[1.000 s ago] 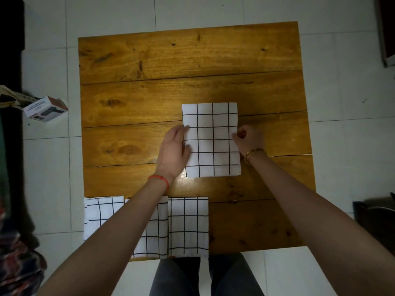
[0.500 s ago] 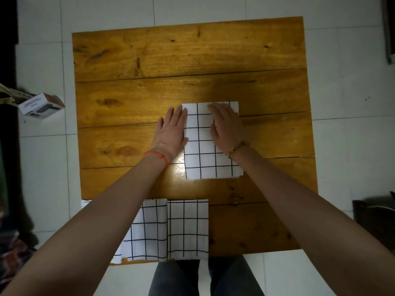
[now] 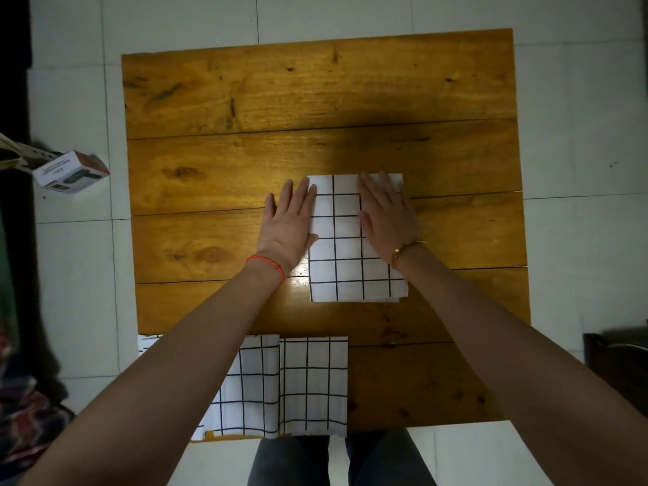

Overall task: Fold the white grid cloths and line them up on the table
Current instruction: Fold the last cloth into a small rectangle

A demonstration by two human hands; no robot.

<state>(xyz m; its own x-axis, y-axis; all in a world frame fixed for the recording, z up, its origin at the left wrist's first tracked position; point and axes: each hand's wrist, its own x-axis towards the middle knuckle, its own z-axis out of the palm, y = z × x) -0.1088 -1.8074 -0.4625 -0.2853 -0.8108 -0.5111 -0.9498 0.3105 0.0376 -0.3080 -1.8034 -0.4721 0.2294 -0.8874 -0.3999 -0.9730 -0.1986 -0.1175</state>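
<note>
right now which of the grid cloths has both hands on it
The folded cloth in the middle of the table, lying alone. The right hand lies flat on it; the left hand touches its left edge. The row of cloths at the near edge is untouched.

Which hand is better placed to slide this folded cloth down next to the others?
Right, probably: the right hand lies flat on the folded cloth, while the left hand mostly rests on the table beside it.
</note>
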